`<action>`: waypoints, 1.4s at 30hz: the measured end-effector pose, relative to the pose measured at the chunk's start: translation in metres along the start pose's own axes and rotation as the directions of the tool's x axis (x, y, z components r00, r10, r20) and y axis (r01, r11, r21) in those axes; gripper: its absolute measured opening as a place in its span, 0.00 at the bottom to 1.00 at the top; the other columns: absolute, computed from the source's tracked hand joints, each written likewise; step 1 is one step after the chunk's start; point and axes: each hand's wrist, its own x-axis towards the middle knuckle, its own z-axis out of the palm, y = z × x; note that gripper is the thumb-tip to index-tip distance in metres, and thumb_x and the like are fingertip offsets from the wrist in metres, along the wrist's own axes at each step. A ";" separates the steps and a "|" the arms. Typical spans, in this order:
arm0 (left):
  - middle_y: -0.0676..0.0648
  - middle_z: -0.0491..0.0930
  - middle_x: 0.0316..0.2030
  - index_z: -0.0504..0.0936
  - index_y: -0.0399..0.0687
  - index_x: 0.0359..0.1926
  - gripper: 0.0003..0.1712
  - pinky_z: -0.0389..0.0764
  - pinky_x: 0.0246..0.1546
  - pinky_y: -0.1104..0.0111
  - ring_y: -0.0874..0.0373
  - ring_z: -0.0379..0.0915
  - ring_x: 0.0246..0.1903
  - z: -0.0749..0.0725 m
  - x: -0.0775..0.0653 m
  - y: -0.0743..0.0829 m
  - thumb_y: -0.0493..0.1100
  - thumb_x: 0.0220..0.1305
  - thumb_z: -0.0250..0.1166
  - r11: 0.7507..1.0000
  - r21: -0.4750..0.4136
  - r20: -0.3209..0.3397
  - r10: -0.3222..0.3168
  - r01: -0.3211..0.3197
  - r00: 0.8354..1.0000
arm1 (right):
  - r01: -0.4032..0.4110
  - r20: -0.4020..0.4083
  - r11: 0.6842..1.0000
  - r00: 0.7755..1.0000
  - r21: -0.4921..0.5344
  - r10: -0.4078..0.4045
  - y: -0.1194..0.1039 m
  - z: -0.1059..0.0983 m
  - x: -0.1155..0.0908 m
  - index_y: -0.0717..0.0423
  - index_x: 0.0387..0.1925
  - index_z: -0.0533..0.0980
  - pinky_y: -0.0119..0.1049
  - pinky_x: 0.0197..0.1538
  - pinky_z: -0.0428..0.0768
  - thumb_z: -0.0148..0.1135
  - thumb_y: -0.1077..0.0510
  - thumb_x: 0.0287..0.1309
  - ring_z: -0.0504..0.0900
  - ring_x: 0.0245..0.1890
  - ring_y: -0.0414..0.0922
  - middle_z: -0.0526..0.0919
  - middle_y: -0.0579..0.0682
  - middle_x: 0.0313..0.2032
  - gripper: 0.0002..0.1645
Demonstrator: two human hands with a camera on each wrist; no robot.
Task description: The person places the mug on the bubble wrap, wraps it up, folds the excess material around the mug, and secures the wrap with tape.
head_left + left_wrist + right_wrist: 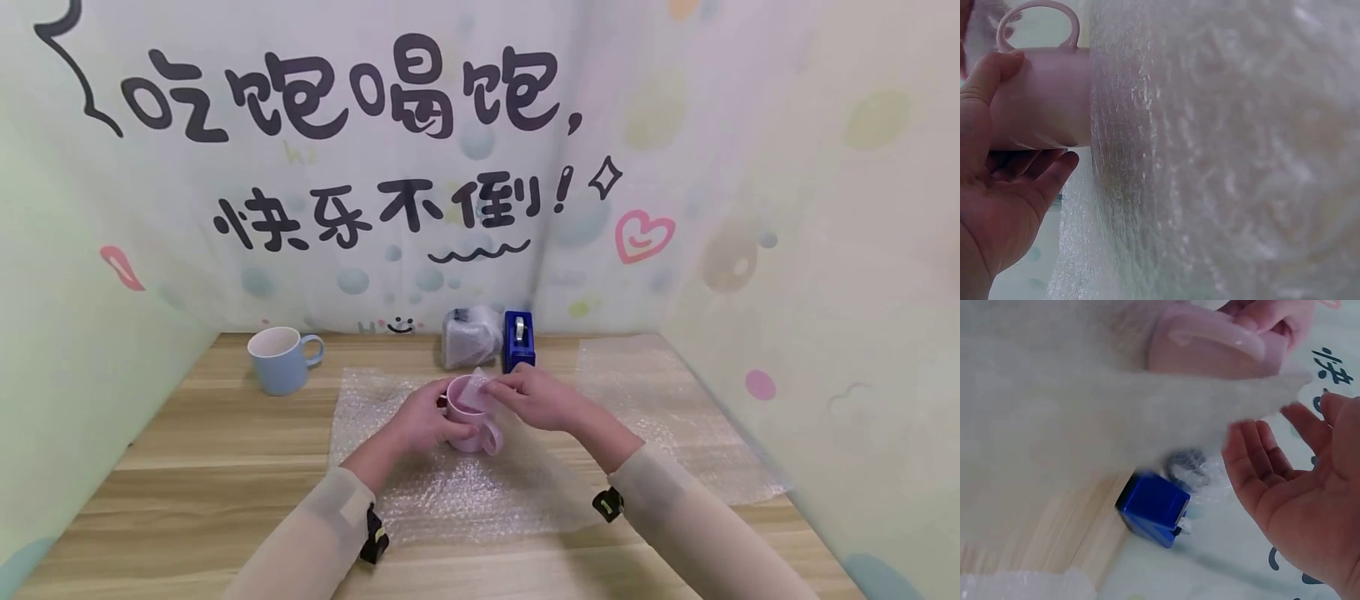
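Note:
A pink mug [467, 442] stands upright on a sheet of bubble wrap [465, 500], its handle turned to the right and toward me. My left hand [426, 421] grips the mug around its left side, thumb in front near the handle in the left wrist view, other fingers partly hidden behind. With its fingertips, my right hand [542, 400] pinches a corner of the same bubble wrap. That lifted corner [474, 392] comes up on the mug's right side and overlaps its rim. In the right wrist view the raised wrap [1147, 419] stretches past the mug.
A light blue mug [282, 367] stands at the back left. By the back wall are a bubble-wrapped item [470, 337] and a blue tape dispenser [519, 337]. Another bubble wrap sheet [675, 417] lies along the table's right side.

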 end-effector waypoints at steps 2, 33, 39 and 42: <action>0.43 0.87 0.62 0.80 0.48 0.73 0.45 0.87 0.63 0.52 0.45 0.83 0.62 0.001 0.000 0.001 0.40 0.54 0.87 1.000 0.005 -0.004 -0.004 0.004 1.000 | 0.016 0.032 0.997 0.999 -0.073 -0.013 0.003 0.001 -0.001 0.50 0.60 0.88 0.42 0.50 0.82 0.54 0.48 0.86 0.81 0.47 0.45 0.87 0.50 0.44 0.21; 0.49 0.83 0.32 0.80 0.45 0.37 0.10 0.74 0.32 0.65 0.57 0.74 0.32 -0.134 -0.033 -0.025 0.45 0.75 0.61 0.958 0.263 -0.092 -0.095 0.117 0.991 | 0.130 0.029 0.967 0.991 -0.219 -0.127 0.010 0.022 0.000 0.57 0.62 0.82 0.53 0.68 0.84 0.48 0.55 0.86 0.85 0.60 0.51 0.87 0.53 0.55 0.20; 0.42 0.93 0.53 0.80 0.41 0.47 0.12 0.76 0.27 0.70 0.59 0.76 0.27 -0.113 -0.029 0.013 0.46 0.79 0.61 0.996 0.070 0.012 -0.055 0.054 0.998 | 0.118 0.026 0.970 0.993 -0.212 -0.115 0.012 0.022 -0.001 0.57 0.61 0.82 0.52 0.67 0.84 0.47 0.55 0.86 0.85 0.59 0.50 0.87 0.52 0.54 0.20; 0.39 0.93 0.50 0.79 0.40 0.47 0.10 0.78 0.25 0.70 0.61 0.74 0.24 -0.096 -0.026 0.025 0.44 0.79 0.63 1.000 -0.010 0.046 0.015 -0.014 0.999 | 0.115 0.027 0.969 0.993 -0.217 -0.112 0.012 0.022 -0.001 0.56 0.61 0.82 0.52 0.66 0.85 0.47 0.55 0.86 0.85 0.58 0.49 0.87 0.51 0.53 0.20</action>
